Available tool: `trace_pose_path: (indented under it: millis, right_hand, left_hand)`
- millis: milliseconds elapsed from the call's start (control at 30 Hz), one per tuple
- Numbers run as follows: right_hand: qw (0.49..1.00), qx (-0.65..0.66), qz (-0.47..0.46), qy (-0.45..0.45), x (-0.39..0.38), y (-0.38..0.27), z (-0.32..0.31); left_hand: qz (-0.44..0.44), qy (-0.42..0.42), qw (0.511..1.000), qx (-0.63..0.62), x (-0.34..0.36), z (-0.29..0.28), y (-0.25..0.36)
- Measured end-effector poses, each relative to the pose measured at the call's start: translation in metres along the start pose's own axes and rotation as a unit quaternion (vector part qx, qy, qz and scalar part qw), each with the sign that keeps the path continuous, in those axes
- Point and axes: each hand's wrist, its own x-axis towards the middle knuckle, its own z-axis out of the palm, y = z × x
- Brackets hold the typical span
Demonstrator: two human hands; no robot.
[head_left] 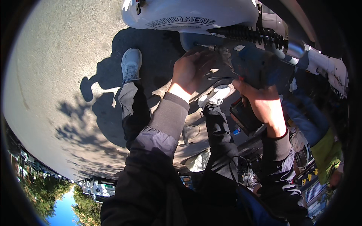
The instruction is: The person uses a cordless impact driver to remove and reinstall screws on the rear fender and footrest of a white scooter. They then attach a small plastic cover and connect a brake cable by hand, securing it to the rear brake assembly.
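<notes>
My right hand (260, 101) is closed round the grip of a dark blue and black power drill (256, 64), its battery (245, 116) below my fingers. The drill's slim metal bit (203, 46) points left, beneath a white scooter's rear body (188, 13) and its black coiled shock absorber (249, 34). My left hand (190, 71) is raised just below the bit, thumb and fingers curved toward it; they are smeared, so I cannot tell whether they touch or grip it.
My white shoes (131, 64) stand on sunlit, shadowed pavement (56, 67). A light plastic bag (198, 160) lies behind me among assorted items. Another person in blue trousers (305, 116) and a green top (324, 154) is at the right. A vehicle (98, 188) and trees appear at lower left.
</notes>
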Motion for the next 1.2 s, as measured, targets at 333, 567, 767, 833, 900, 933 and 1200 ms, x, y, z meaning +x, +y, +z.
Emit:
trace_pose_path:
  millis: [333, 567, 767, 833, 900, 933, 1200]
  right_hand:
    - [0.966, -0.255, -0.008, -0.049, 0.027, -0.086, -0.014]
    - [0.966, -0.254, -0.016, -0.037, 0.022, -0.082, -0.010]
    - [0.976, -0.215, -0.002, -0.046, 0.024, -0.063, -0.013]
    - [0.978, -0.201, -0.009, -0.048, 0.025, -0.058, -0.014]
    - [0.980, -0.192, -0.016, -0.046, 0.026, -0.054, -0.014]
    - [0.981, -0.186, -0.031, -0.044, 0.026, -0.053, -0.015]
    - [0.975, -0.209, 0.055, -0.042, 0.026, -0.059, -0.017]
  left_hand:
    - [0.114, 0.034, 0.992, 0.027, 0.014, -0.023, 0.001]
    - [0.121, 0.073, 0.989, 0.038, 0.019, -0.026, -0.006]
    - [0.117, 0.070, 0.990, 0.031, 0.019, -0.022, -0.005]
    - [0.123, 0.070, 0.990, 0.029, 0.018, -0.019, -0.005]
    - [0.120, 0.083, 0.989, 0.033, 0.015, -0.018, -0.005]
    - [0.117, 0.087, 0.989, 0.037, 0.013, -0.016, -0.006]
    - [0.134, 0.049, 0.989, 0.047, 0.007, -0.012, -0.007]
